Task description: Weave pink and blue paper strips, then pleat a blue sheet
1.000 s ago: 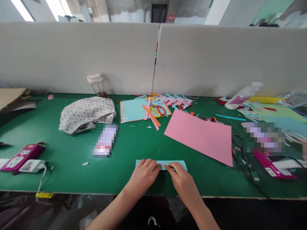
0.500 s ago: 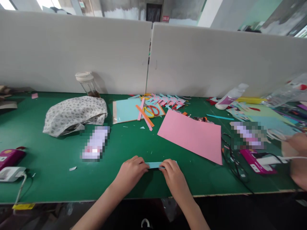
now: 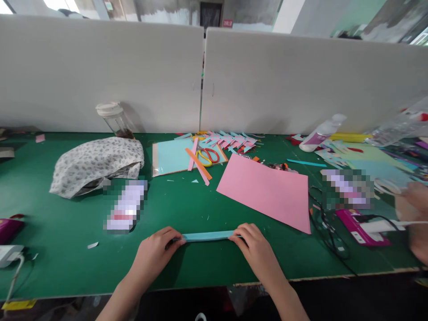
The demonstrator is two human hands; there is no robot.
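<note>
Nearest, short of the pink sheet (image 3: 267,189) and toward its left: left hand (image 3: 155,253) and right hand (image 3: 256,246) have spread apart, now pinching opposite ends of the blue paper strip (image 3: 209,236). Strip looks narrower; fold seemingly creased lengthwise. Beyond, just left of sheet: scissors (image 3: 208,156), untouched.

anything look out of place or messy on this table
A white scrap lies loose left of the left hand, like stray litter, and the pink sheet sits askew on the green table. No spill shows.

Green table (image 3: 187,203), pink paper (image 3: 265,189), patterned cloth (image 3: 98,162)
</note>
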